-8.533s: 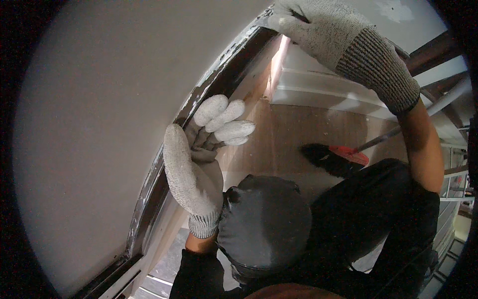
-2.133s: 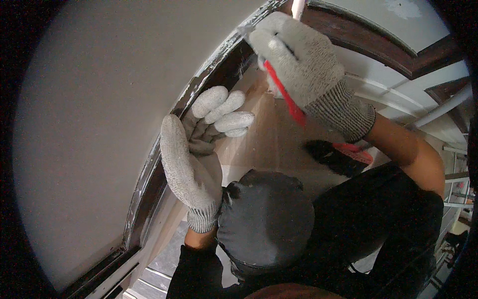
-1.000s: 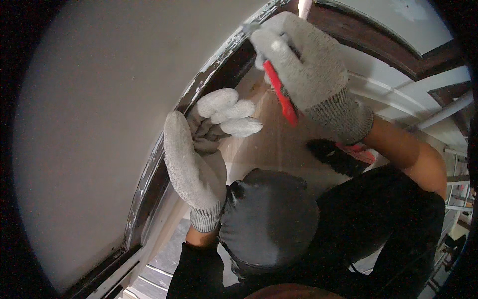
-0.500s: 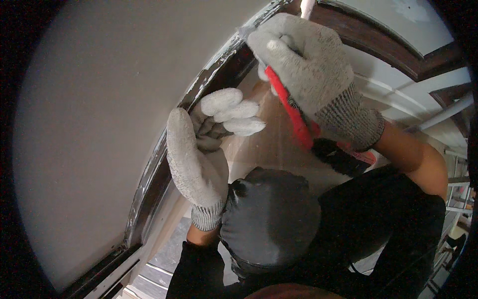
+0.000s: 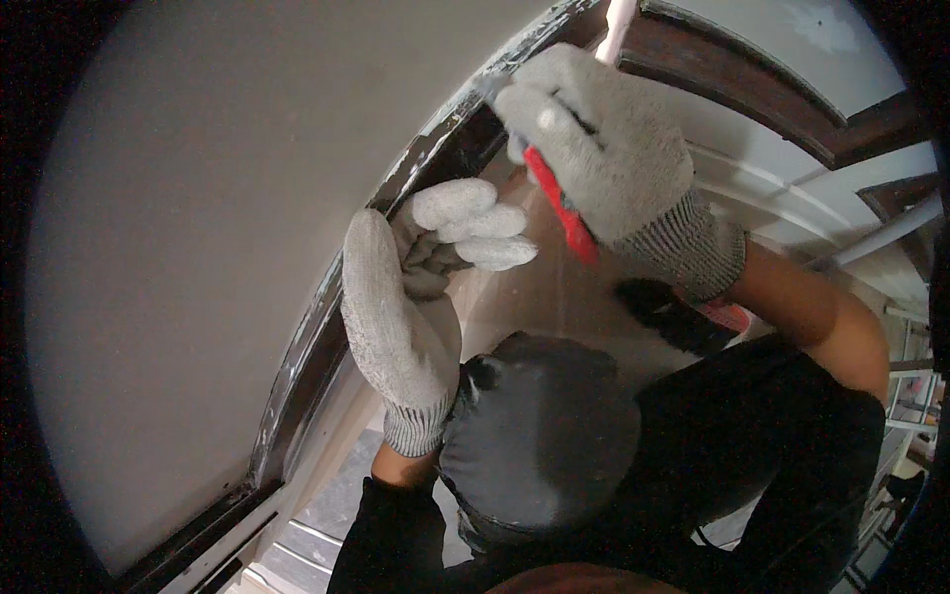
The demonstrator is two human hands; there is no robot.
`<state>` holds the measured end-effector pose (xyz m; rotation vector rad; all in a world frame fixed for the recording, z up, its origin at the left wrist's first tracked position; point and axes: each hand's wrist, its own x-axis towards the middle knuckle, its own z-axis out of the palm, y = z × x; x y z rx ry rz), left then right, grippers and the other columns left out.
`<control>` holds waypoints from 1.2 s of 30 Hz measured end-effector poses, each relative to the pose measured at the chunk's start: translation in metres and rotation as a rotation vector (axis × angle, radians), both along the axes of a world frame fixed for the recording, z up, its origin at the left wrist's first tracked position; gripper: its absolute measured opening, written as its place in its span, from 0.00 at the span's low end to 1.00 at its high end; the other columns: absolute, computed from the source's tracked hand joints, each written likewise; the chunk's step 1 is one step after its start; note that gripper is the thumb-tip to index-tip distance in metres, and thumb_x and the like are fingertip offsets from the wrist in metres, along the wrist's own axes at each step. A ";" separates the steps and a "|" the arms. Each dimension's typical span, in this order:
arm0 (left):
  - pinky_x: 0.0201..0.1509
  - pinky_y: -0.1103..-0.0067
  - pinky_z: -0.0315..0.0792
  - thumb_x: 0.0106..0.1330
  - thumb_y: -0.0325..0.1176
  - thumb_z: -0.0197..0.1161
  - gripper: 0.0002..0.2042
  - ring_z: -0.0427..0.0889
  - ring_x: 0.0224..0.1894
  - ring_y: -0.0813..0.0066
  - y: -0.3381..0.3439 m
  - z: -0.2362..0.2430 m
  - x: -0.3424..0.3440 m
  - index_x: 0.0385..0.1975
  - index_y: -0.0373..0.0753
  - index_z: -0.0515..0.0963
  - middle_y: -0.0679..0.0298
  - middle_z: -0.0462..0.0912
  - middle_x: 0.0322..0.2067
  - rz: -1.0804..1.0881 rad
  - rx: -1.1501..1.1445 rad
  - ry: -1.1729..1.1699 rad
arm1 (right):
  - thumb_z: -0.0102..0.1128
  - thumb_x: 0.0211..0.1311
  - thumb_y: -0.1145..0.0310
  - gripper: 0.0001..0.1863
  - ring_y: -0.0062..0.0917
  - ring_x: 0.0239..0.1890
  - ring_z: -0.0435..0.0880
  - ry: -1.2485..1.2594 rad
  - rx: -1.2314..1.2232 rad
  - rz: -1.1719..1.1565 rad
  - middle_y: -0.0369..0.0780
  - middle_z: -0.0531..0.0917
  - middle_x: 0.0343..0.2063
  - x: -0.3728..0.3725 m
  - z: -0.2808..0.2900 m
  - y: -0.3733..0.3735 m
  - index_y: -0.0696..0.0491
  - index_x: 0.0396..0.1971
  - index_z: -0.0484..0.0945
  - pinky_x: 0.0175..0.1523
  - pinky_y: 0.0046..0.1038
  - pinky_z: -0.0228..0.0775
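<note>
My gloved right hand (image 5: pixel 604 139) is closed round a red-handled scraper (image 5: pixel 559 203). The red handle sticks out below the palm, and the blurred grey tip touches the edge of a dark wooden frame (image 5: pixel 421 163) where the pale coating is chipped. Most of the tool is hidden by the glove. My left hand (image 5: pixel 416 287), in a matching pale knitted glove, rests against the same frame lower down. Its thumb stands apart along the wood and its fingers curl loosely, with nothing seen in them.
A broad grey panel (image 5: pixel 218 247) fills the left side beyond the frame. My bent knee with a dark grey pad (image 5: pixel 539 436) is below the hands. Behind the right wrist lies a black-bristled brush-like thing (image 5: pixel 673 317). Dark trim (image 5: pixel 732 74) and a ladder-like metal rack (image 5: pixel 910 411) stand right.
My right hand has shifted slightly down along the frame edge with the scraper, and less of the red handle shows. The left hand has barely moved, a little to the right.
</note>
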<state>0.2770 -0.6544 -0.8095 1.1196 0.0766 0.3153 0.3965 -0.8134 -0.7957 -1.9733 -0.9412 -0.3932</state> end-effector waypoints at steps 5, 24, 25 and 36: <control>0.43 0.63 0.85 0.83 0.53 0.34 0.34 0.88 0.41 0.54 0.000 0.002 0.001 0.49 0.21 0.77 0.42 0.84 0.46 -0.035 0.103 -0.049 | 0.64 0.63 0.69 0.16 0.34 0.34 0.85 -0.152 -0.114 0.005 0.40 0.81 0.42 -0.003 -0.005 0.002 0.51 0.51 0.80 0.39 0.31 0.80; 0.43 0.69 0.78 0.81 0.51 0.39 0.31 0.85 0.32 0.57 -0.007 0.007 0.000 0.48 0.23 0.77 0.45 0.86 0.36 0.069 -0.051 0.083 | 0.59 0.68 0.66 0.14 0.31 0.36 0.86 0.123 -0.120 0.049 0.39 0.82 0.40 -0.015 0.012 0.003 0.53 0.50 0.80 0.40 0.31 0.81; 0.42 0.69 0.78 0.81 0.52 0.39 0.31 0.85 0.32 0.56 -0.005 0.008 -0.004 0.48 0.23 0.77 0.45 0.86 0.37 0.060 -0.062 0.075 | 0.60 0.67 0.67 0.14 0.31 0.36 0.86 0.105 -0.143 0.052 0.39 0.82 0.40 -0.016 0.013 0.004 0.53 0.50 0.80 0.40 0.31 0.81; 0.42 0.63 0.85 0.80 0.59 0.36 0.38 0.87 0.40 0.53 0.017 0.008 -0.037 0.50 0.21 0.76 0.43 0.85 0.42 0.069 0.008 0.044 | 0.64 0.61 0.75 0.17 0.31 0.35 0.86 -0.313 -0.315 0.063 0.42 0.82 0.43 -0.020 0.024 0.008 0.56 0.51 0.82 0.41 0.32 0.81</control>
